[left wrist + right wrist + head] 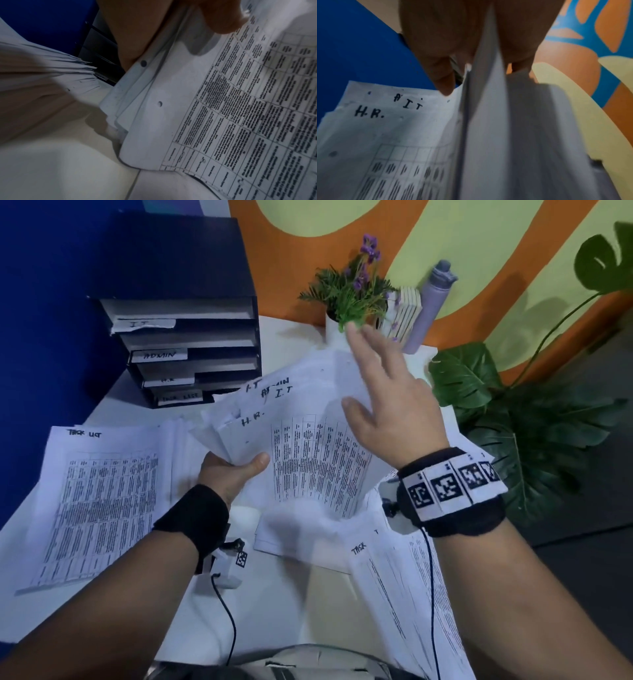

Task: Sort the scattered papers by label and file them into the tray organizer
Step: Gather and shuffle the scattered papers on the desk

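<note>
Above a white desk [274,604] strewn with printed sheets, a person's left hand [233,474] grips a fanned sheaf [301,446] of papers by its lower left corner, thumb curled over the top page and fingers underneath. The front sheet carries a dense table and the handwritten label "H.R."; behind it, other corners read "I.T" and "ADMIN". In the left wrist view the thumb [221,16] presses on the punched margin of the top page.

The right hand [387,392] is raised at the far side of the sheaf, fingers spread and nearly straight. In the right wrist view a sheet [486,94] stands on edge between its fingers [440,70], with the "H.R." page lying to the left; how firmly the fingers close on that sheet cannot be told.

A stack [99,501] headed "TASK LIST" lies flat on the desk at the left. More sheets [404,594], one marked "TASK", lie at the right under the right forearm.

The black organizer [191,337] stands at the back left against a blue wall, its four trays tagged from the top "I.T", "ADMIN", "H.R" and a blurred lowest tag. The trays appear to hold papers.

A potted plant [356,292] with purple flowers, a grey bottle [428,306] and a big-leafed plant [513,412] stand behind and to the right.
</note>
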Motion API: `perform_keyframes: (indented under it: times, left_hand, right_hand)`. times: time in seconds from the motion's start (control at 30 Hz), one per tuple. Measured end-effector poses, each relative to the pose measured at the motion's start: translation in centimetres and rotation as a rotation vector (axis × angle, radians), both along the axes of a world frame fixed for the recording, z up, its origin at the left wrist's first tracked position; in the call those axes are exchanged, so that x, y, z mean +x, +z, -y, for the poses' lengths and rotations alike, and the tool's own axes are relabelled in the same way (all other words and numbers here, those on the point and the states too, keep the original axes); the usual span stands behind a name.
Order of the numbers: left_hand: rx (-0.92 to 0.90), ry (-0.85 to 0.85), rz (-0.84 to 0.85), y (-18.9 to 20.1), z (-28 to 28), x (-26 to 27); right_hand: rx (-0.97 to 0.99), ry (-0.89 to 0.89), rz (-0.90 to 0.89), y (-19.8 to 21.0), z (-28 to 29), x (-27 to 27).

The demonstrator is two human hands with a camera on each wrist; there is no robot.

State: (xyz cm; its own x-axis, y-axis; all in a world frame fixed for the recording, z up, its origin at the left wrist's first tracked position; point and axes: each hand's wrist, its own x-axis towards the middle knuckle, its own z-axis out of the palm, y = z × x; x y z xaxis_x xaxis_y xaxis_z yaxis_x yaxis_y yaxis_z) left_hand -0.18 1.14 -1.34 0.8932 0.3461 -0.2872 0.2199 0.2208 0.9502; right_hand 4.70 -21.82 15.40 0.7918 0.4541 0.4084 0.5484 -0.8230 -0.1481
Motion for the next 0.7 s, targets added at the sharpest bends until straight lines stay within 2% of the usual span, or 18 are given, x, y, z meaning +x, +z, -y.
perform_keyframes:
  times: [0.07,0.17,0.27,0.37,0.43,0.47,0.57,0.7]
  left_hand:
    - [0.002,0.002,-0.013,-0.1,-0.2,0.1]
    - [0.036,-0.016,0.004,0.0,0.2,0.3]
    - [0.087,0.064,0.015,0.5,0.8,0.4]
    - [0.116,0.121,0.01,0.3,0.9,0.6]
    - [0.098,0.148,-0.002,0.3,0.8,0.7]
    - [0.071,0.155,0.004,0.3,0.8,0.8]
    - [-0.012,0.166,0.034,0.9,0.5,1.0]
    - [-0.025,0.128,0.016,0.9,-0.5,0.9]
  right_hand:
    - [-0.196,-0.041,0.0,-0.2,-0.3,0.0]
    - [-0.219,-0.034,-0.056,-1.0,-0.1,-0.3]
    - [0.047,0.004,-0.194,-1.4,0.8,-0.6]
    - [0.559,0.011,-0.286,-3.6,1.9,-0.7]
    - [0.856,-0.067,-0.377,-6.3,2.8,-0.8]
    - [0.957,-0.139,-0.482,-7.6,3.1,-1.0]
    - [1.073,-0.201,-0.803,-10.7,3.2,-1.8]
    - [1.115,-0.155,-1.005,-12.0,1.7,-1.7]
